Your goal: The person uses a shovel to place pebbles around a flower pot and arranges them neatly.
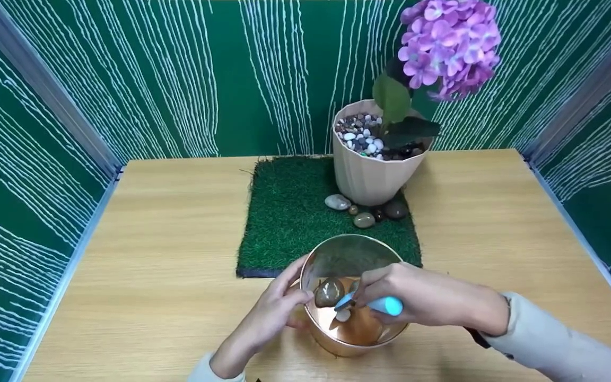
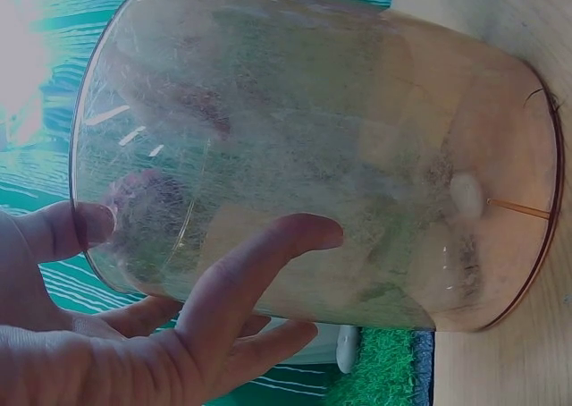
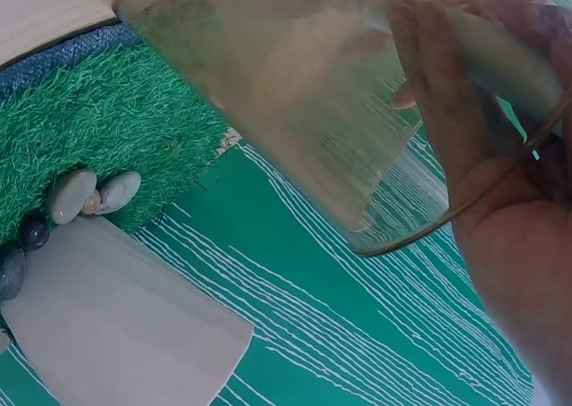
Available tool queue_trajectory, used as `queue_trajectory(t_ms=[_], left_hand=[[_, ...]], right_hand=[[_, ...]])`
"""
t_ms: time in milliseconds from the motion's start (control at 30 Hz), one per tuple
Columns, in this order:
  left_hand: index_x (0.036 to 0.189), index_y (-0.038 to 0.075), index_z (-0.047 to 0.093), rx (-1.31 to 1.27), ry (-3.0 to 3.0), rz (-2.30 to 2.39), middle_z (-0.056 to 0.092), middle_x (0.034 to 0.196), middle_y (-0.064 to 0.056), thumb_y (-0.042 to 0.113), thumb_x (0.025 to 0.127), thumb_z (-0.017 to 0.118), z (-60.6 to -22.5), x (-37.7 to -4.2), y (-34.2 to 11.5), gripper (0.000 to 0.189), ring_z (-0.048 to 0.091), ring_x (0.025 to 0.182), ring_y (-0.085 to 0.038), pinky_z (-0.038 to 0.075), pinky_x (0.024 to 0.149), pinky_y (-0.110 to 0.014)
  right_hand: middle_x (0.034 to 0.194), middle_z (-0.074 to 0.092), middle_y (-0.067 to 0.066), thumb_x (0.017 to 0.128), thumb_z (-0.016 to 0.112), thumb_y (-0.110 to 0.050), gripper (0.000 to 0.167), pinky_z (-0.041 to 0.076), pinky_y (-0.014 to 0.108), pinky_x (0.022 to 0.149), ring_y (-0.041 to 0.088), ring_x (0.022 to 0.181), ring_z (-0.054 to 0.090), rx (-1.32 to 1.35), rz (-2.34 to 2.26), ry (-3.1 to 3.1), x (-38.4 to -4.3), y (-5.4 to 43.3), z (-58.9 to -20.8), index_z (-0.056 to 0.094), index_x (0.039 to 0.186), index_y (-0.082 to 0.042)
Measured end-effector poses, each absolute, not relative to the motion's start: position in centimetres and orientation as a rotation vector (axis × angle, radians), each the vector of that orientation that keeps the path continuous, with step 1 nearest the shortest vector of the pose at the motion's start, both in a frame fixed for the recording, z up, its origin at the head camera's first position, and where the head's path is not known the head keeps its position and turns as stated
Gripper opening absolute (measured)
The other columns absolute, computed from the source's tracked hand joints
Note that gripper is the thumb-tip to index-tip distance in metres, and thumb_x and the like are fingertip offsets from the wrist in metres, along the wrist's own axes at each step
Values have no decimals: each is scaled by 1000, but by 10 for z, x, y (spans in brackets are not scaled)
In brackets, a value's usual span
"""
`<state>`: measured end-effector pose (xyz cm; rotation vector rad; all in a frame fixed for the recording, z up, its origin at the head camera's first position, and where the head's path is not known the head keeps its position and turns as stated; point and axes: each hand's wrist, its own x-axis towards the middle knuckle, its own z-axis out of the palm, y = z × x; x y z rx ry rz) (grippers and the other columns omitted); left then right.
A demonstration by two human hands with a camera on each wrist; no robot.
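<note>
A clear, amber-tinted cylindrical container (image 1: 337, 348) stands on the table near the front. My left hand (image 1: 276, 305) holds it from the left side, thumb at the rim and fingers along the outer wall. Reaching in over the rim, my right hand (image 1: 419, 297) grips a tool with a light blue handle (image 1: 392, 306). The tool's working end is mostly hidden by my fingers. Inside the container lie a dark brown stone (image 1: 330, 292) and a smaller white stone (image 1: 343, 315). The white pebble (image 2: 466, 196) shows through the wall in the left wrist view.
Behind the container lies a green artificial grass mat (image 1: 284, 223). On it stands a pale ribbed pot (image 1: 372, 178) with pebbles and a purple flower (image 1: 451, 48). Several stones (image 1: 364, 219) sit at the pot's foot. Green panels (image 1: 231, 79) with white lines enclose the wooden table (image 1: 167, 239).
</note>
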<state>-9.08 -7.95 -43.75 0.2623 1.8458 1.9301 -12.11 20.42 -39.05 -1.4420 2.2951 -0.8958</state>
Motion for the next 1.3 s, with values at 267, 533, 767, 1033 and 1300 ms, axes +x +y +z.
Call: queue_trajectory(t_ms=[267,533,767,1033,1300], left_hand=[[168,15,30,268,1849,1928,33,169,-21,11,101,51,-437,-91,-79,70,56,130,-32,64,68,-45],[168,14,30,256,1849,1923,34,168,-21,11,101,51,-437,-90,-79,70,57,130,-31,64,68,-44],[168,13,29,258,1856,1920,33,169,-22,11,101,52,-437,-91,-79,71,56,132,-34,64,71,-52],[168,13,30,248,1861,1922,32,169,-22,12,101,52,-437,-90,-78,71,55,133,-38,63,76,-60],[168,13,30,249,1855,1925,31,170,-23,11,100,52,-437,-91,-78,72,52,137,-43,64,75,-58]], right_hand=[[99,75,-7,89,76,5,26,60,26,80,3,88,64,-1436,-929,2345,-123,198,-390,81,106,-14],[96,79,-1,89,75,4,22,62,27,83,3,85,66,-1246,-971,2322,-128,192,-387,83,104,-9],[99,80,0,91,74,1,18,61,25,84,5,88,69,-1134,-1007,2238,-130,189,-387,83,105,-6],[99,81,0,91,76,-4,15,60,20,80,5,88,70,-1054,-1029,2197,-130,184,-386,83,104,-7],[89,80,0,89,74,0,13,58,20,70,2,76,64,-977,-1043,2215,-133,183,-386,83,98,-5]])
